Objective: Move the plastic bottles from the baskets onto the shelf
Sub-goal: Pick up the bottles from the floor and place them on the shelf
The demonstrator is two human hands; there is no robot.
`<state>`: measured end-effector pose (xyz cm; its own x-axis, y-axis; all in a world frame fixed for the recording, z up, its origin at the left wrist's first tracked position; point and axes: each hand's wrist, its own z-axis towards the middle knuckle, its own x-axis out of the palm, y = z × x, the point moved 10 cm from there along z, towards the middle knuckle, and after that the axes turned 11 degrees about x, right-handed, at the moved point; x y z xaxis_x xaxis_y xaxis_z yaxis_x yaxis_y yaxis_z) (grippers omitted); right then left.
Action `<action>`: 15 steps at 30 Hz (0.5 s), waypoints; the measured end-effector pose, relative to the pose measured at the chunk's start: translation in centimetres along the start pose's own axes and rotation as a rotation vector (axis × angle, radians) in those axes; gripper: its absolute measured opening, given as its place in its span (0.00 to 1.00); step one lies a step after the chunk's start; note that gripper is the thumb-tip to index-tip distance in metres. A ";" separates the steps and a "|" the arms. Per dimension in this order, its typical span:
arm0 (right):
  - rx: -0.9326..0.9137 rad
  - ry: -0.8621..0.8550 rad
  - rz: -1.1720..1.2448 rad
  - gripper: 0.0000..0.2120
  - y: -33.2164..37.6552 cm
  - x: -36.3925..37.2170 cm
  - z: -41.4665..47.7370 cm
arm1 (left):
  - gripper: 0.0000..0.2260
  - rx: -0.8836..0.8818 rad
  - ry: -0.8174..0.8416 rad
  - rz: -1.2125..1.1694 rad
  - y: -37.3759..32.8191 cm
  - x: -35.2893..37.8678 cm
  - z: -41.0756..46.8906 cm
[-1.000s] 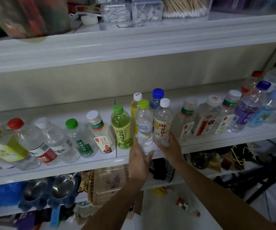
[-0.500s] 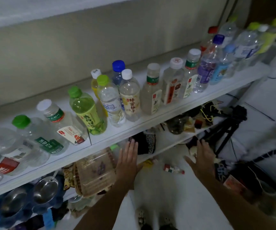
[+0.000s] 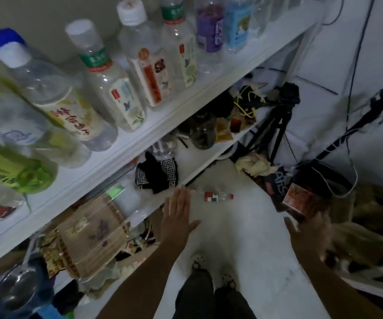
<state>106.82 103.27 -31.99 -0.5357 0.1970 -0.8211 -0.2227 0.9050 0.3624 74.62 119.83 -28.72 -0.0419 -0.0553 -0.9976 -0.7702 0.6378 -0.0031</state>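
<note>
While peering steeply down past the front edge of the long white shelf board point(image 3: 209, 90), finds the clear plastic bottles standing upright in a close row just behind that edge: a yellow-labelled bottle point(image 3: 54, 95) with a white screw cap, a ribbed bottle with a green neck band point(image 3: 107, 81), a squarer bottle with a red-orange label point(image 3: 146, 63), then a purple-labelled bottle point(image 3: 210, 31) and a blue-labelled bottle point(image 3: 235, 26) toward the right end. Shows little bare board between bases and lip. Shows one more small clear bottle with a red cap point(image 3: 218, 196) lying on its side on the pale smooth floor point(image 3: 243, 249), just beyond the fingertips of the left hand point(image 3: 179, 217). Holds that hand flat, fingers straight and together, thumb out, gripping nothing, just off the front edge of the lower shelf, near a folded black cloth with a white key pattern point(image 3: 158, 176). Leaves a wide strip of open floor between the two hands. Puts the right hand point(image 3: 310, 233) well apart, thumb splayed, fingers smeared by blur yet seemingly uncurled, nothing seen in its grasp, just below a glossy red-brown carton point(image 3: 297, 201); cannot tell whether touching. Crowds the right side with a black tripod point(image 3: 286, 97) and thin cables.
</note>
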 end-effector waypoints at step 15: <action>-0.013 -0.152 -0.013 0.55 -17.4 33.4 21.9 | 0.48 0.187 0.085 0.004 -3.4 44.7 16.5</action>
<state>110.64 102.35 -75.36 -0.4030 0.2412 -0.8828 -0.2394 0.9033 0.3560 85.86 127.90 -74.46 -0.1037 -0.1121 -0.9883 -0.6388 0.7691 -0.0202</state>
